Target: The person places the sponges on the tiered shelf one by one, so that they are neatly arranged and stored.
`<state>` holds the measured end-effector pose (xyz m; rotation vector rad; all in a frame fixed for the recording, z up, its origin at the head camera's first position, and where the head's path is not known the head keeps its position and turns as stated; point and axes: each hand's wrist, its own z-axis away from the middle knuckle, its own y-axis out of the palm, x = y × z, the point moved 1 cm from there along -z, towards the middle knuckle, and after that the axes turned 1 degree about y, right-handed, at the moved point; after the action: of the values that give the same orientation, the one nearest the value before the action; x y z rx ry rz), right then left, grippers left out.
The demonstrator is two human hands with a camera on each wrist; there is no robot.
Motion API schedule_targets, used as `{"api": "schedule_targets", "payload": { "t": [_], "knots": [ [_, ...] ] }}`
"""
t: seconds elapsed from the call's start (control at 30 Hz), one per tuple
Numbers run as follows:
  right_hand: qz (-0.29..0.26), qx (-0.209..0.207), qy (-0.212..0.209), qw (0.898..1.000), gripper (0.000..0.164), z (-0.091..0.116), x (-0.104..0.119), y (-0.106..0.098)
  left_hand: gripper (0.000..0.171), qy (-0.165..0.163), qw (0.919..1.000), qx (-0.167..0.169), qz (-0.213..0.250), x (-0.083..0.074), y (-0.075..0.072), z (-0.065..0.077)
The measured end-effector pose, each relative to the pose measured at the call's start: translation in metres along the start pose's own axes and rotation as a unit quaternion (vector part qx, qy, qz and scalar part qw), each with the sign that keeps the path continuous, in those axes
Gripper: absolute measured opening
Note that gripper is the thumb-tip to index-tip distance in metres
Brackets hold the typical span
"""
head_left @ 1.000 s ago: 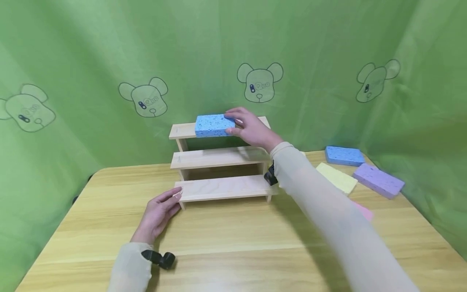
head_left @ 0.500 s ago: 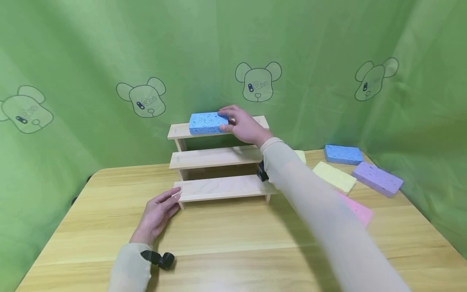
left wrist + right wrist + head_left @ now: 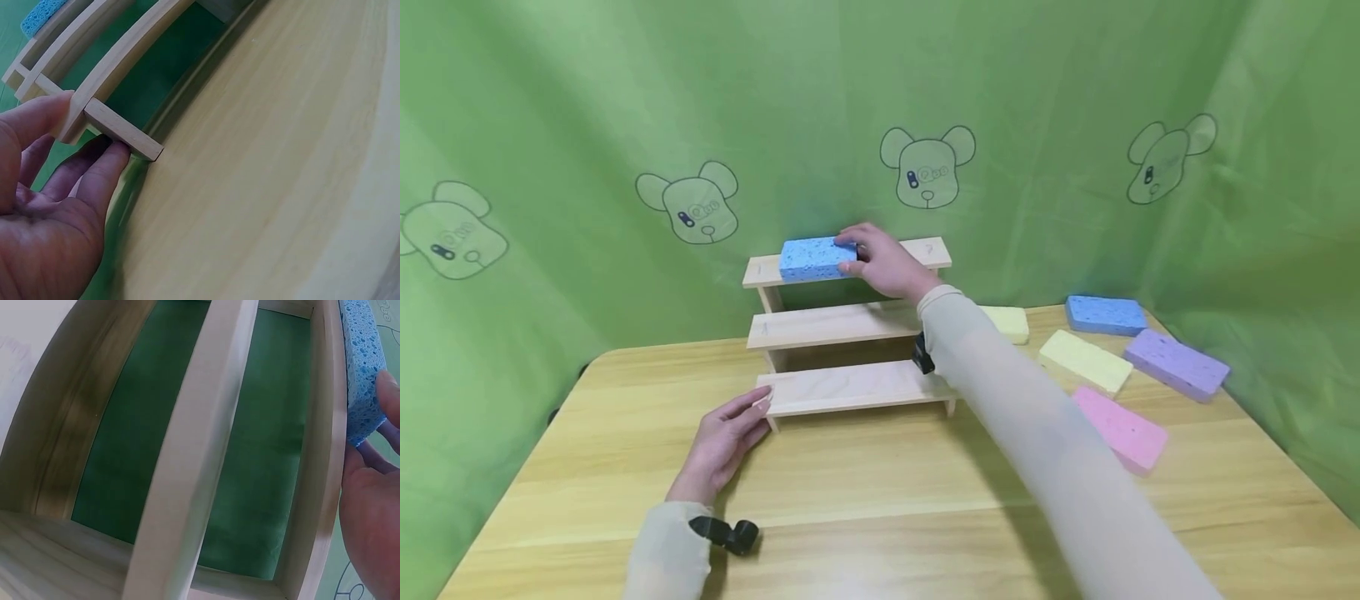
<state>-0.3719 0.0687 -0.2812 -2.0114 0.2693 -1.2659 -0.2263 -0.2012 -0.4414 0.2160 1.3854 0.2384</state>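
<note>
A three-tier wooden stepped shelf (image 3: pixel 850 389) stands near the back of the table. On its top tier lies a blue sponge (image 3: pixel 808 260), left of the middle. My right hand (image 3: pixel 887 262) grips the sponge's right end, thumb at the front and fingers over the top. The right wrist view shows the sponge (image 3: pixel 362 369) flat against the top board, my thumb on its side. My left hand (image 3: pixel 724 442) holds the left end of the lowest tier. In the left wrist view the thumb is at the board's end and the fingers (image 3: pixel 103 178) are against the shelf leg (image 3: pixel 122 130).
Right of the shelf lie a second blue sponge (image 3: pixel 1107 315), a purple sponge (image 3: pixel 1176 364), a pink sponge (image 3: pixel 1122 429) and a yellow sponge (image 3: pixel 1086 362). Another yellow sponge (image 3: pixel 1009 323) is partly hidden by my right sleeve. A green curtain (image 3: pixel 820 108) hangs behind the table (image 3: pixel 850 517).
My right hand has shifted the blue sponge leftward along the top tier. The right sleeve moved left too, uncovering more of the pink and yellow sponges. My left hand stays at the shelf's end.
</note>
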Motion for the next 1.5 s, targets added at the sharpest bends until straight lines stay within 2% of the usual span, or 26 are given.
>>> {"api": "schedule_targets", "payload": {
  "t": [0.2,0.37,0.6,0.73,1.03,1.5],
  "knots": [
    [0.002,0.0,0.01,1.0,0.05,0.0,-0.001,0.0,0.045,0.0,1.0,-0.001,0.007,0.001,0.0,0.0],
    [0.011,-0.006,0.006,1.0,0.058,0.004,-0.003,-0.003,0.044,-0.004,1.0,-0.002,0.008,0.001,0.0,0.001],
    [-0.008,-0.023,-0.008,1.0,0.061,0.02,-0.001,-0.014,0.047,0.003,1.0,-0.002,0.001,-0.002,-0.001,0.001],
    [-0.023,-0.036,-0.02,0.999,0.057,0.03,-0.007,-0.023,0.049,0.0,1.0,0.001,-0.002,-0.002,-0.001,0.001],
    [-0.04,-0.036,-0.038,0.998,0.058,0.057,-0.018,-0.041,0.05,-0.003,1.0,0.003,-0.004,-0.002,-0.001,0.001],
    [0.051,-0.03,-0.025,0.998,0.06,0.104,-0.027,-0.063,0.047,-0.006,0.9999,0.001,0.008,-0.001,0.0,0.002]
  ]
}}
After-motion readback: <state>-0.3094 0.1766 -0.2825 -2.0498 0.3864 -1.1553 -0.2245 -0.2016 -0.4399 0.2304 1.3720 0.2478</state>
